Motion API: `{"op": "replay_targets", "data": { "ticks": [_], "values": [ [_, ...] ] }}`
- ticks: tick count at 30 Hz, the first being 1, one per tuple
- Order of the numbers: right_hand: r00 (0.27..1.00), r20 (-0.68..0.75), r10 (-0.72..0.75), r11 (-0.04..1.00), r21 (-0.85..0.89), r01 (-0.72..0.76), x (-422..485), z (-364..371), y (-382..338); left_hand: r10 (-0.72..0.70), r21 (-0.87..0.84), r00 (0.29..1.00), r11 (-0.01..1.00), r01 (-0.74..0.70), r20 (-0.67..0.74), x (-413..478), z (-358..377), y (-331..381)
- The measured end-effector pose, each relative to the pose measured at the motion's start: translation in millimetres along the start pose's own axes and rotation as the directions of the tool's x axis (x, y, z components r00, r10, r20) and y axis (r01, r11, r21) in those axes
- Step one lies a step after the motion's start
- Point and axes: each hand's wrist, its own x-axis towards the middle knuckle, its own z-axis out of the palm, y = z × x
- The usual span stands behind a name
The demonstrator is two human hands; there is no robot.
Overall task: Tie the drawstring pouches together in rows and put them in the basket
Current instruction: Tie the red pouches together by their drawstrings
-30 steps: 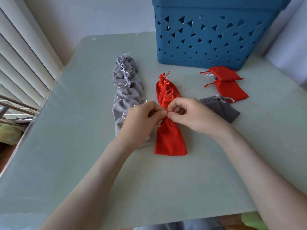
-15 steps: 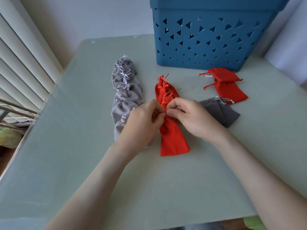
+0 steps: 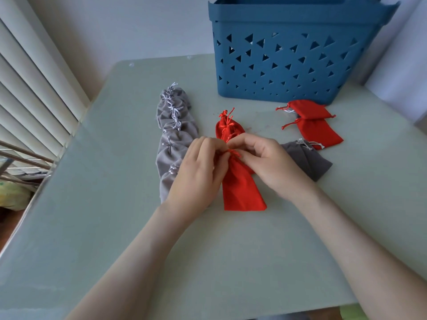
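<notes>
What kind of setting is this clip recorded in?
Probably a room at home: a pale green table beside window blinds, bearing a blue plastic basket and a tied row of gray drawstring pouches.

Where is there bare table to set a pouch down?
Bare: the strip left of the gray pouch row, and the near table below the red pouch. Crowded: around the left hand and right hand, the loose pouches and the basket.

Grey pouch row [image 3: 173, 137] tied, left; red row [image 3: 240, 181] centre; three loose pouches [image 3: 312, 125] beside blue basket [image 3: 295, 54].
</notes>
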Motion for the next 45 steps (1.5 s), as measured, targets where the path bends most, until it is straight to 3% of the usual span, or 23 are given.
{"op": "replay_targets", "data": {
  "ticks": [6,19,22,25,27,30,37,42,45],
  "values": [
    [0.986,-0.069,-0.150,0.982,-0.124,0.141,0,-1,0,0.032,-0.013,0.998,0.999,-0.032,-0.058,0,-3,6],
    [0.976,-0.120,-0.182,0.978,-0.127,0.166,0,3,3,0.013,0.078,0.996,0.997,-0.006,-0.094,3,-3,5],
    [0.979,-0.099,-0.175,0.976,-0.150,0.159,1,4,5,-0.062,0.012,0.995,0.998,0.064,-0.082,3,-2,7],
    [0.981,-0.083,-0.176,0.975,-0.154,0.162,1,4,6,-0.228,-0.084,0.971,0.971,0.222,-0.071,2,-3,9],
    [0.982,-0.079,-0.169,0.978,-0.138,0.157,1,3,6,-0.297,-0.083,0.947,0.954,0.289,-0.125,3,-3,9],
    [0.986,-0.075,-0.148,0.985,-0.099,0.140,1,3,6,-0.246,0.045,0.950,0.965,0.259,-0.190,3,-1,5],
    [0.992,-0.091,-0.082,0.995,-0.058,0.077,1,4,7,-0.030,0.163,0.993,0.985,0.049,-0.115,2,1,3],
    [0.970,-0.226,-0.091,0.957,-0.288,0.023,5,-4,13,0.067,0.261,0.994,0.964,-0.043,-0.086,5,0,2],
    [0.969,-0.223,-0.104,0.940,-0.341,0.022,4,-6,10,0.061,0.244,0.994,0.969,-0.038,-0.087,4,1,4]
  ]
}}
